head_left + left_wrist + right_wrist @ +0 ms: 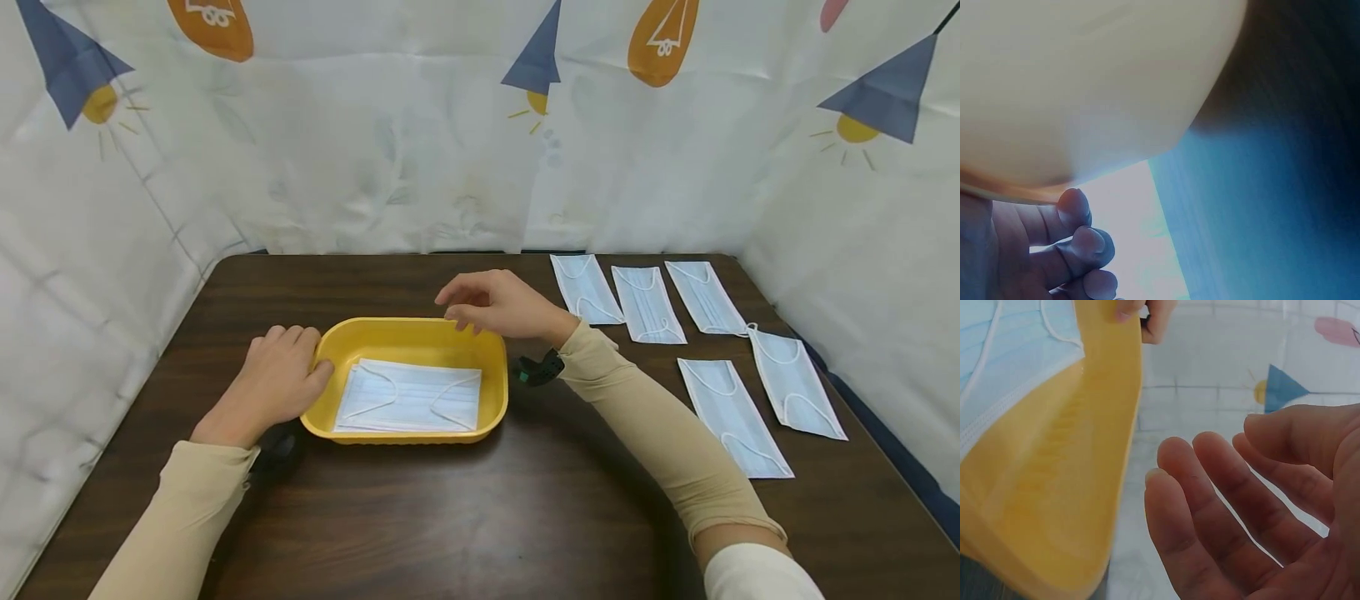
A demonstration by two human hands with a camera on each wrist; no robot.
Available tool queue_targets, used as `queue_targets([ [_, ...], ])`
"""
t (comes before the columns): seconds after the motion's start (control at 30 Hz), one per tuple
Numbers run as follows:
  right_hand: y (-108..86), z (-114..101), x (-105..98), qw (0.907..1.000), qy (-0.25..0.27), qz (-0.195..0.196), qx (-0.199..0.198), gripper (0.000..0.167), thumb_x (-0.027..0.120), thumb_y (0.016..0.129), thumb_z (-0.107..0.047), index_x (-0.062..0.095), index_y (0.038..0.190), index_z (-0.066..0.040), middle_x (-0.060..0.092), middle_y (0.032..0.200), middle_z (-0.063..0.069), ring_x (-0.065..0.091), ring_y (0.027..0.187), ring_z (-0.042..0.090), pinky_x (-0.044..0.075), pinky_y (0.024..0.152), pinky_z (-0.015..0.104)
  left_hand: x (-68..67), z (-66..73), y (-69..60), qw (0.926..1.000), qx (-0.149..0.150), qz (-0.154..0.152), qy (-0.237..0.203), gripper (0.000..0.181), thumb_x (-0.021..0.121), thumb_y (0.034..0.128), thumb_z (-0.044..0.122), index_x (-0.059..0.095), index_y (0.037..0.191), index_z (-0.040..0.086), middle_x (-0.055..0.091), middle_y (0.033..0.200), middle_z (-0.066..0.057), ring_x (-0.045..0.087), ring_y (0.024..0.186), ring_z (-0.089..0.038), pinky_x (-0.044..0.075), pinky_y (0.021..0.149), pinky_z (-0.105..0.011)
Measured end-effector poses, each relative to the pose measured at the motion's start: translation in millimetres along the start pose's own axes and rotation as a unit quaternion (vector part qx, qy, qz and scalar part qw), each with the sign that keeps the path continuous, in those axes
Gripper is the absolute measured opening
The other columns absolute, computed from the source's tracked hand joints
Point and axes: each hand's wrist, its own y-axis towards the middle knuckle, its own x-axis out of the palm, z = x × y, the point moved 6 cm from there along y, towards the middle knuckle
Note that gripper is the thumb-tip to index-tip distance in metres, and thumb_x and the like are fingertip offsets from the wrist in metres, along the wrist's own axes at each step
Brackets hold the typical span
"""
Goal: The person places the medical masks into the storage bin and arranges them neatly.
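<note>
A yellow plastic tray (495,392) sits on the table, and a stack of light-blue face masks (416,396) with white ear loops lies in it. At the tray's left end my left hand (273,379) grips the rim, thumb over the edge and fingers on the outside. In the left wrist view the fingers (1054,224) are bent against the tray's outer wall. Over the far right corner of the tray hovers my right hand (501,302). Its fingers are loosely bent with nothing between them, as the right wrist view shows.
To the right, several face masks lie spread out singly, among them a near one (735,417) and a far left one (587,290). The dark wooden table (480,517) ends at a white patterned curtain (420,167) behind and at both sides.
</note>
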Motion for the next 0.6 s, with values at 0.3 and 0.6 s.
queue_targets([
  [0.3,-19.5,13.0,-28.4,0.9951,0.013,0.092,0.033,0.024,0.066,0.101,-0.023,0.069,0.123,-0.017,0.075,0.111,0.008,0.075,0.089,0.022,0.062,0.080,0.048,1.3,-1.8,-0.1,0.9999,-0.003,-0.009,-0.005,0.034,0.047,0.0989,0.025,0.057,0.110,-0.006,0.061,0.097,-0.019,0.048,0.091,-0.036,0.036,0.075,-0.046],
  [0.6,-38.3,33.5,-51.9,0.9860,0.045,0.157,0.033,0.023,0.062,0.103,-0.020,0.069,0.123,-0.012,0.075,0.109,0.012,0.074,0.090,0.028,0.062,0.078,0.046,1.2,-1.6,0.9,0.9999,-0.007,-0.010,-0.010,0.033,0.046,0.0987,0.024,0.056,0.109,-0.005,0.058,0.094,-0.016,0.047,0.091,-0.036,0.034,0.076,-0.045],
])
